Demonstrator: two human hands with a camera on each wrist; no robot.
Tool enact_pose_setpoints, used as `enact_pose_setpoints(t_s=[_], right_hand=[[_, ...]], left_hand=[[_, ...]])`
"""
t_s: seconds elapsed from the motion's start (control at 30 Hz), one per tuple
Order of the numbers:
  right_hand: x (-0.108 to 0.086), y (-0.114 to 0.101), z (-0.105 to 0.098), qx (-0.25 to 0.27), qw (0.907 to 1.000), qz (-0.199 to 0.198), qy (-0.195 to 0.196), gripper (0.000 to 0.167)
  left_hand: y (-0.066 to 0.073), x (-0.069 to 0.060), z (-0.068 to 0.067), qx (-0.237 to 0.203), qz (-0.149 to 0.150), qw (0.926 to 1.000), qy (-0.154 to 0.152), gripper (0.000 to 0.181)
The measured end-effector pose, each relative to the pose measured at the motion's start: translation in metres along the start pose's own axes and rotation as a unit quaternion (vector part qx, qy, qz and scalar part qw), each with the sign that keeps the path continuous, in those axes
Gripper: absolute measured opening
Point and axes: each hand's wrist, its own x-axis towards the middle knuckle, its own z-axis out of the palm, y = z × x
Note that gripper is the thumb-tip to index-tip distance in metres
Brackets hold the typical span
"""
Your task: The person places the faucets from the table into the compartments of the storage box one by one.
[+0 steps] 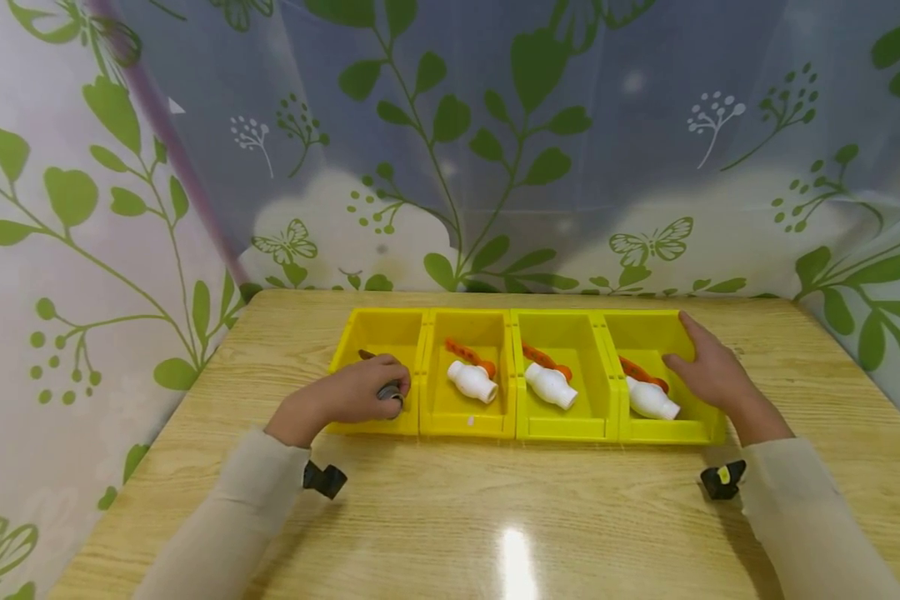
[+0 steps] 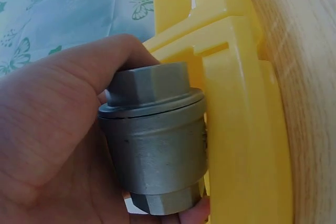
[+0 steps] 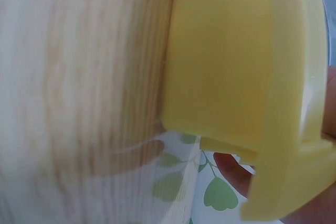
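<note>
My left hand (image 1: 367,390) is over the leftmost yellow bin (image 1: 390,321). Its thumb and fingers grip a grey metal check valve (image 2: 155,135) with hexagonal ends, close to the bin's front wall. Beyond the knuckles a small dark tip (image 1: 365,354) shows in that bin; the rest of it is hidden. My right hand (image 1: 716,367) grips the side wall of the rightmost yellow bin (image 1: 645,329), thumb inside and fingers outside. In the right wrist view the bin's wall (image 3: 226,61) hides most of that hand.
The joined yellow bins stand in a row on a wooden table (image 1: 435,517). White bulged pipe fittings (image 1: 472,382) lie beside orange perforated strips (image 1: 471,354) in the other bins. A leaf-patterned curtain (image 1: 495,167) hangs behind the table and along its left side.
</note>
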Motion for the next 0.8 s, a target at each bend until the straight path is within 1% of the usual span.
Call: enact_pose_setpoints(t_s=[0.17, 0.33, 0.57, 0.8], right_hand=[[0.0005, 0.0002, -0.0005, 0.005, 1.0000, -0.004, 0.001, 0.077], [-0.0014, 0.0008, -0.0002, 0.012, 0.9999, -0.004, 0.000, 0.077], [-0.0020, -0.0002, 0.0008, 0.012, 0.9999, -0.005, 0.001, 0.077], [-0.0006, 0.0009, 0.0002, 0.008, 1.0000, -0.005, 0.003, 0.076]], left_hand=[[0.0001, 0.0000, 0.0018, -0.003, -0.003, 1.0000, 0.007, 0.004], [0.0007, 0.0008, 0.0011, 0.000, 0.006, 0.9999, 0.011, 0.001], [-0.0030, 0.0020, 0.0018, -0.008, 0.008, 0.9998, 0.014, 0.003], [-0.0058, 0.0034, 0.0018, -0.011, 0.015, 0.9994, 0.030, 0.006]])
